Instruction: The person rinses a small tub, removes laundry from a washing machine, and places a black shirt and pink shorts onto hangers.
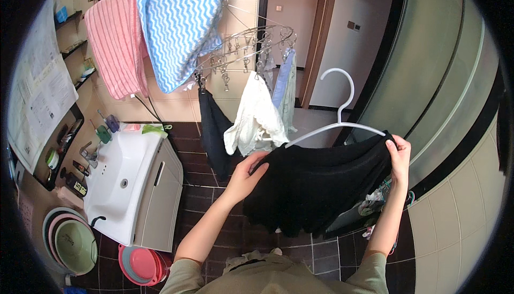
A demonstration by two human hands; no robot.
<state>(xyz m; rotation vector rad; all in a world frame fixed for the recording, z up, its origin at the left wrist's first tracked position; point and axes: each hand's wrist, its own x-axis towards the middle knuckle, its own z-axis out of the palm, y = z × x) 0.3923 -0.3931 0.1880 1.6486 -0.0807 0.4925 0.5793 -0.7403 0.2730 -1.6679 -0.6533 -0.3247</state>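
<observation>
My left hand (245, 175) grips the left side of a black cloth garment (317, 181). With its thumb on top, my right hand (398, 153) pinches the garment's right upper corner against the end of a white clothes hanger (346, 124). The hanger's hook points up and away from me. Its right arm reaches into the garment's corner, while its left arm ends at the upper edge, near my left hand. Beyond the garment, a white cloth (257, 113) and a dark cloth (213, 129) hang from a round metal clip rack (249, 49).
A pink striped towel (116, 41) and a blue wavy-patterned towel (182, 25) hang at upper left. Below them stands a white washbasin (116, 201). Stacked basins (76, 241) and red tubs (144, 264) are at lower left. A curved glass panel (425, 53) stands on the right.
</observation>
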